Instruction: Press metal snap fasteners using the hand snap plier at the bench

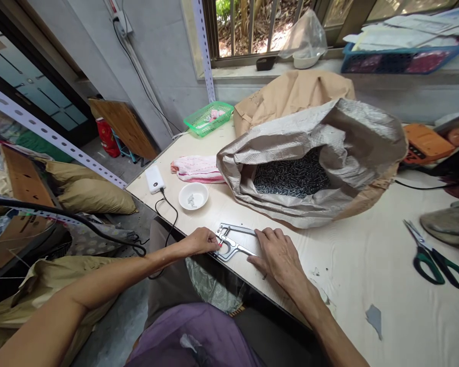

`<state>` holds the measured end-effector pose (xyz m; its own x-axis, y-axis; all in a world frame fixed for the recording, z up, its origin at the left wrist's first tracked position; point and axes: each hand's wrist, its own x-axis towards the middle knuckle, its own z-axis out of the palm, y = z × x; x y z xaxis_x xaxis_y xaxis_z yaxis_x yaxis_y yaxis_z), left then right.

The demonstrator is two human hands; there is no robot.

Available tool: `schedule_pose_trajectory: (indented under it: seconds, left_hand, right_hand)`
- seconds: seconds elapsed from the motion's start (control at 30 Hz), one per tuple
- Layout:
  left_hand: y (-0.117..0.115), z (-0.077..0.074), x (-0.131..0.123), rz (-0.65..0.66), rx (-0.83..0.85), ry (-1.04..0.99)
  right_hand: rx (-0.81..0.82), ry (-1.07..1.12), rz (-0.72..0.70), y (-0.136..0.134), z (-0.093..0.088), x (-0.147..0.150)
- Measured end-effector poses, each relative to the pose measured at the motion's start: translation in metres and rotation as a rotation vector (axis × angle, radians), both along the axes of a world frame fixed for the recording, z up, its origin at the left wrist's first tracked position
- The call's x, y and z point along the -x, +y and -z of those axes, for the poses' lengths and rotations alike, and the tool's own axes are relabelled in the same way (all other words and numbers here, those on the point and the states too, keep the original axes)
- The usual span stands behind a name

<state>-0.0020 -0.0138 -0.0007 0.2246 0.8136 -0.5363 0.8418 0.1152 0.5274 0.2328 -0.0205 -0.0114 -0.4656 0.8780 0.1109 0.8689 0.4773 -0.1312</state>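
Note:
A silver plier-like hand tool [226, 248] with a spring and two spread handles lies on the table near its front edge. My right hand [279, 255] grips its handles, fingers over the upper one and thumb by the lower one. At the tool's head, my left hand [199, 241] is closed in a pinch. A small red bit shows at its fingertips; what the pinch holds is too small to name. Just behind stands a white bowl [193, 197] with a few small pale pieces inside.
A large paper sack [309, 127] full of small dark metal pieces stands behind the tool. Around it are a white power bank [154, 178] with a black cable, a pink-white cloth [197, 169], a green basket [208, 119] and green-handled scissors [438, 257] at the right.

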Motion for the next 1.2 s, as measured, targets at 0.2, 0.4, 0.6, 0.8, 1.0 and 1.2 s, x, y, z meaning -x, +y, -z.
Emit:
schedule_pose_trajectory:
  seconds: [0.2, 0.4, 0.6, 0.8, 1.0, 1.2]
  left_hand:
    - [-0.012, 0.008, -0.034, 0.362, -0.639, 0.046]
    - [0.016, 0.012, -0.057, 0.594, -0.595, 0.087]
    - [0.017, 0.008, -0.055, 0.593, -0.606, 0.062]
    - [0.012, 0.022, -0.057, 0.556, -0.595, 0.035]
    - [0.007, 0.013, -0.042, 0.477, -0.664, -0.075]
    - [-0.004, -0.015, 0.008, -0.038, -0.62, -0.019]
  right_hand:
    - [-0.014, 0.01, 0.042, -0.006, 0.008, 0.002]
    - [0.046, -0.043, 0.052, -0.008, 0.006, -0.004]
    - [-0.017, -0.037, 0.042, -0.016, 0.002, -0.001]
    - [0.007, 0.038, 0.057, -0.023, 0.009, 0.005]
    - [0.057, 0.145, 0.023, -0.022, 0.011, -0.012]
    - [-0.048, 0.335, 0.09, -0.033, 0.007, -0.033]
